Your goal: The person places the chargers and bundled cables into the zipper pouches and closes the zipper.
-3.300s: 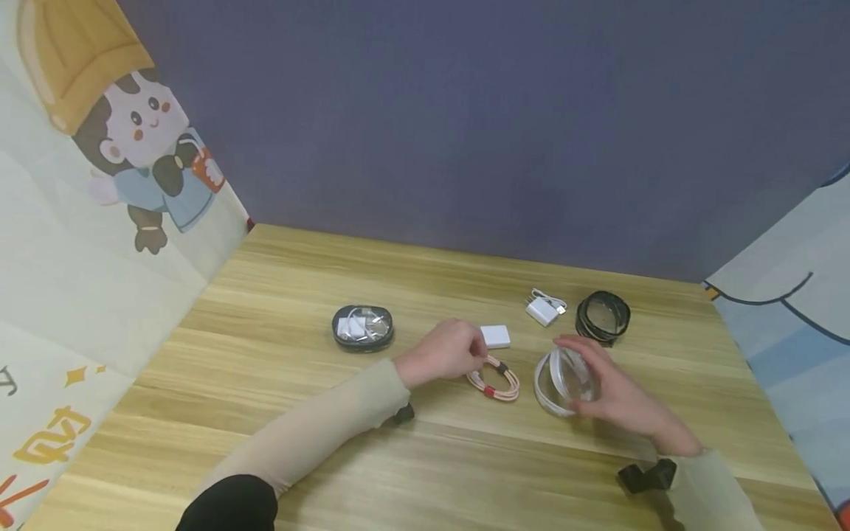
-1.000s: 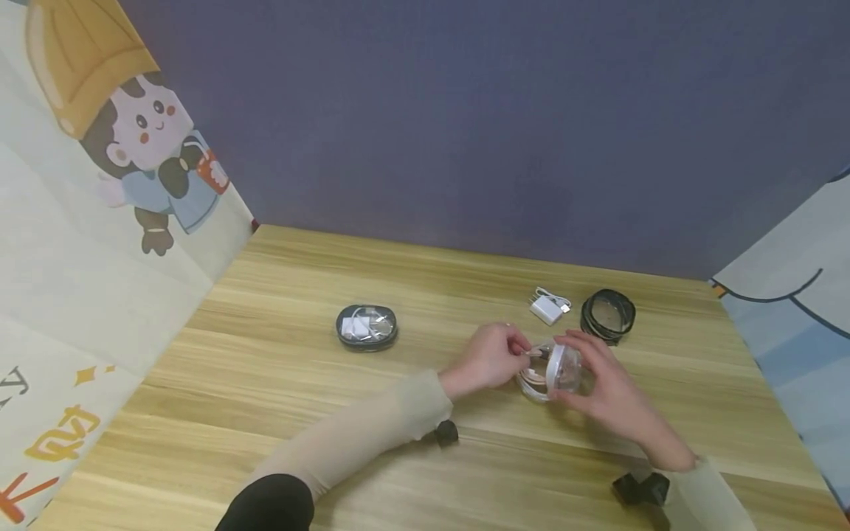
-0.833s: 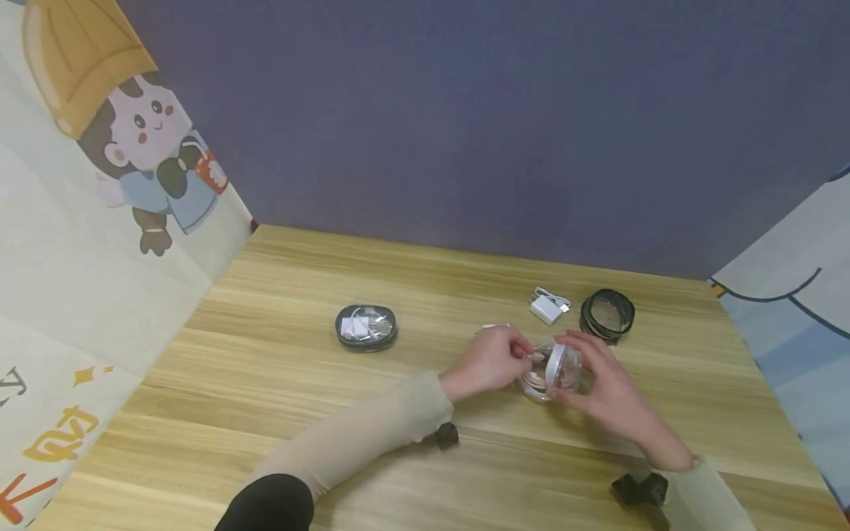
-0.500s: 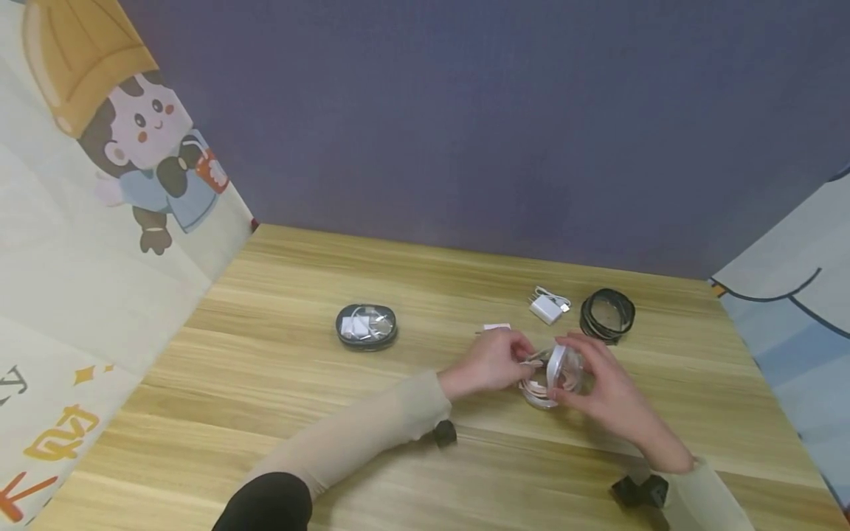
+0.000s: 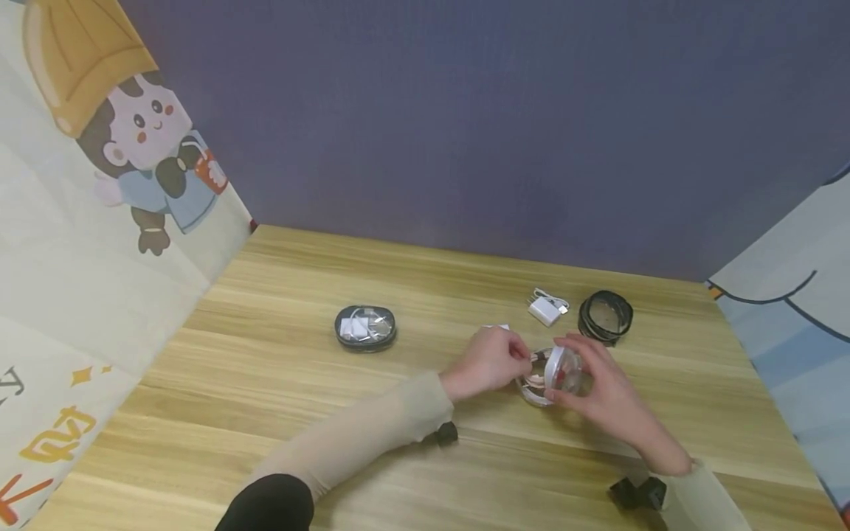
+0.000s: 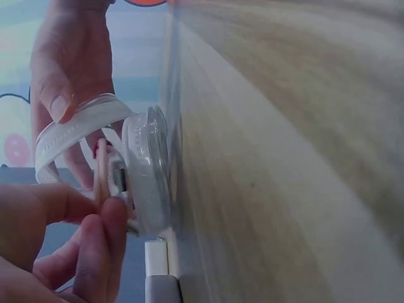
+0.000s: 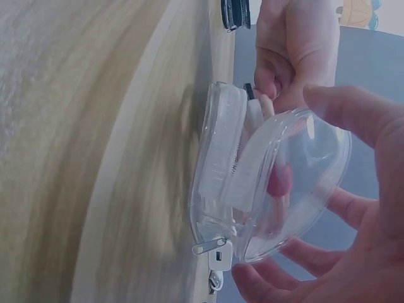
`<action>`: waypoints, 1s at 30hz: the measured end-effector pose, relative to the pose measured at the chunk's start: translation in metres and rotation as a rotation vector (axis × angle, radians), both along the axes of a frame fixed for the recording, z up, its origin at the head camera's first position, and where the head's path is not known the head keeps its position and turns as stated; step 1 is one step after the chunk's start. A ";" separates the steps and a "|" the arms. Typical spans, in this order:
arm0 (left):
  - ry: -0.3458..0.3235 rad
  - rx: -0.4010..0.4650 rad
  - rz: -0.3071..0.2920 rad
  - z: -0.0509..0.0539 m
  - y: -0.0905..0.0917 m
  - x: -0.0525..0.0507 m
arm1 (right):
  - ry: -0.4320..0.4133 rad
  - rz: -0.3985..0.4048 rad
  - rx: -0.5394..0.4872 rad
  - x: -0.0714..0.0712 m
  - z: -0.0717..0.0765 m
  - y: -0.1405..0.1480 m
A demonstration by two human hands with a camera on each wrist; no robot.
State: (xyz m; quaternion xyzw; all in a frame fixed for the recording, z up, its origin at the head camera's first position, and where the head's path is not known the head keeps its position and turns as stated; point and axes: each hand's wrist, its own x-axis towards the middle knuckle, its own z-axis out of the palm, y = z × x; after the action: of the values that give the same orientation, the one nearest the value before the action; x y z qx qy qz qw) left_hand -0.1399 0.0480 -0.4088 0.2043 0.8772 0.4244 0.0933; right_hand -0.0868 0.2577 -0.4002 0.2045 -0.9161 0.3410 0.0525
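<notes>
My left hand (image 5: 490, 360) pinches a coiled pink cable (image 6: 101, 173) between thumb and fingertips, at the mouth of a small round clear pouch (image 7: 221, 139) with white zip trim. The pouch's lid is folded up, and part of the coil, with its red tie, sits between lid and base. Fingers and thumb of my right hand (image 5: 607, 387) grip the lid by its edges and hold it raised. In the right wrist view a zip pull (image 7: 208, 246) hangs at the hinge side. The pouch's base rests on the wooden table.
A black-rimmed clear case (image 5: 366, 329) with a white charger inside lies to the left. Behind the pouch are a white plug with cable (image 5: 545, 308) and a round black pouch (image 5: 605, 318). A white block (image 5: 496, 327) is mostly hidden behind my left hand.
The pink cable has left the table; my left hand has carried it right to the pouch. My right hand has raised the lid more upright. Lately the coil has only shifted slightly.
</notes>
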 end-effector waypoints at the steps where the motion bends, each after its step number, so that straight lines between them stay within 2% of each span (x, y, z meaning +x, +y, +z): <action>1: 0.011 -0.014 -0.007 0.000 0.000 0.000 | 0.004 -0.001 0.002 0.000 0.000 0.000; 6: 0.071 -0.103 -0.065 0.001 0.003 0.001 | 0.031 0.005 -0.007 0.002 0.001 -0.001; 9: 0.115 -0.129 -0.077 0.001 0.004 0.001 | 0.045 0.007 -0.010 0.002 0.001 -0.001; 13: 0.112 -0.131 -0.072 0.000 0.004 0.000 | 0.057 0.012 -0.007 0.002 -0.001 0.000; 17: 0.109 -0.107 -0.031 0.001 0.002 -0.001 | 0.056 0.020 -0.031 0.001 -0.003 0.003; 20: 0.158 -0.094 -0.022 0.001 0.001 -0.001 | 0.048 0.026 -0.045 0.000 -0.003 0.004; 25: 0.250 -0.124 -0.100 0.003 0.001 0.001 | 0.040 0.021 -0.025 -0.001 -0.003 0.005; 28: 0.262 -0.154 -0.142 0.004 0.000 0.001 | 0.041 0.015 -0.020 -0.001 -0.004 0.006; 30: 0.238 -0.153 -0.162 0.004 0.000 0.000 | 0.039 0.006 -0.018 0.000 -0.004 0.007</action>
State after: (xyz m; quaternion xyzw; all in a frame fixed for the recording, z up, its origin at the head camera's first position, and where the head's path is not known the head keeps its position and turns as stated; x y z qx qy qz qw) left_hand -0.1396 0.0478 -0.4047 0.3157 0.8924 0.3203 0.0381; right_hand -0.0870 0.2648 -0.4045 0.2133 -0.9112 0.3452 0.0709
